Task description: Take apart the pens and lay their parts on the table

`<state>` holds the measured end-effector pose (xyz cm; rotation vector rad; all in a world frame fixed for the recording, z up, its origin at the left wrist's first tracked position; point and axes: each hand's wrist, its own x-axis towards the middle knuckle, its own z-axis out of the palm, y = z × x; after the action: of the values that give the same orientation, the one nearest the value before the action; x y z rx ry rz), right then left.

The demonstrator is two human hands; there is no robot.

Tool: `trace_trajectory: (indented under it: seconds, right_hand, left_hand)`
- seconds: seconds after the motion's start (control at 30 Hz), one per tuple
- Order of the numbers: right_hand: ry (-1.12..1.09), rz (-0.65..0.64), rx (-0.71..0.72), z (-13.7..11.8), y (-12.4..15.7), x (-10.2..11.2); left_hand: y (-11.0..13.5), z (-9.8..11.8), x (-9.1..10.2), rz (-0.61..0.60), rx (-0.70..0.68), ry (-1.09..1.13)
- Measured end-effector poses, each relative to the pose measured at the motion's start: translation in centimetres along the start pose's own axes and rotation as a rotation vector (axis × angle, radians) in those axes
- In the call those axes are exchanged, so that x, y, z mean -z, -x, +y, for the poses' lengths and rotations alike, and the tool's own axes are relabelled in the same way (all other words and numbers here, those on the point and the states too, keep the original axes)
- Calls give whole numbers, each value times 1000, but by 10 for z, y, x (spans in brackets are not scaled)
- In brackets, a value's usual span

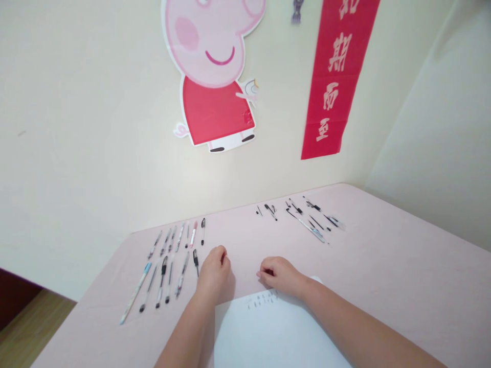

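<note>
My left hand (213, 275) rests on the pink table (402, 286) with its fingers curled in, just right of a row of pens (164, 276). My right hand (279, 273) lies a little to the right, fingers also curled, above the top edge of a white sheet of paper (268, 332) with small marks on it. I can see nothing held in either hand, though the palms face down. A second row of pens (180, 236) lies farther back on the left.
Taken-apart pen pieces (307, 217) lie scattered at the back right of the table. A cartoon pig cutout (215, 76) and a red banner (333, 82) hang on the wall behind. Wooden floor (23, 327) shows at the left.
</note>
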<state>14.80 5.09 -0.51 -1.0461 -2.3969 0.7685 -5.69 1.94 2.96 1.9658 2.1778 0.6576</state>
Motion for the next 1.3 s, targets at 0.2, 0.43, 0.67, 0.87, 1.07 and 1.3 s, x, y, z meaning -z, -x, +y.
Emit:
trace_trajectory:
  seconds: [0.2, 0.43, 0.67, 0.87, 1.07, 1.3]
  right_hand:
    - [-17, 5, 1, -1, 2, 1]
    - [-1, -12, -17, -1, 2, 2]
    - [1, -9, 0, 4, 1, -2]
    - [-18, 6, 7, 7, 1, -3]
    - [-27, 4, 12, 5, 1, -2]
    - [-42, 18, 18, 5, 0, -3]
  left_hand:
    - [-3, -37, 29, 8, 227, -462]
    - [-5, -50, 18, -22, 293, -488]
    - [-8, -54, 9, 28, 300, -492]
    - [-7, -55, 9, 20, 296, -485]
    - [-7, -35, 13, 41, 283, -120]
    - [4, 13, -8, -397, 339, 1284]
